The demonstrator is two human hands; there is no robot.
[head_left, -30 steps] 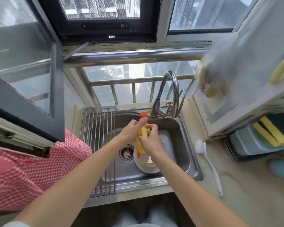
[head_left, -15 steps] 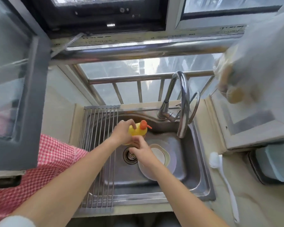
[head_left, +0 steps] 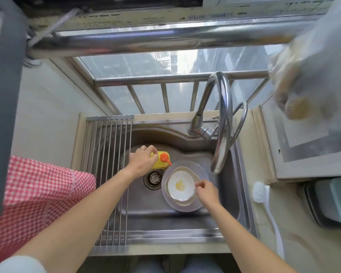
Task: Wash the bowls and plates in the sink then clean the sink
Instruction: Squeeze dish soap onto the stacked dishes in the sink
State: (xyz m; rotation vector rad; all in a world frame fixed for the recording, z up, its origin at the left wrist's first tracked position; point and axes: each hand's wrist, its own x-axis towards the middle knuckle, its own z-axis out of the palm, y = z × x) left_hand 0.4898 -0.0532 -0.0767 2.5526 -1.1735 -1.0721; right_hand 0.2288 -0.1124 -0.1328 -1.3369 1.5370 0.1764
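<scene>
A steel sink (head_left: 230, 196) holds a stack of dishes: a white bowl (head_left: 180, 186) with a yellow blob of soap in it sits on a wider grey plate (head_left: 185, 206). My left hand (head_left: 143, 162) grips a yellow dish-soap bottle (head_left: 159, 160) with an orange cap, standing at the back of the basin beside the drain (head_left: 153, 178). My right hand (head_left: 206, 192) pinches the bowl's right rim. The curved faucet (head_left: 221, 119) hangs over the basin's right side; no water runs.
A roll-up metal drying rack (head_left: 108, 174) covers the sink's left part. A red checked cloth (head_left: 34, 196) lies at the left. A white dish brush (head_left: 264, 203) rests on the right counter, by a teal container (head_left: 333, 203). A window rail runs behind.
The soap bottle went from being held over the bowl by both hands to standing upright at the basin's back in my left hand. My right hand let go and moved to the bowl's rim.
</scene>
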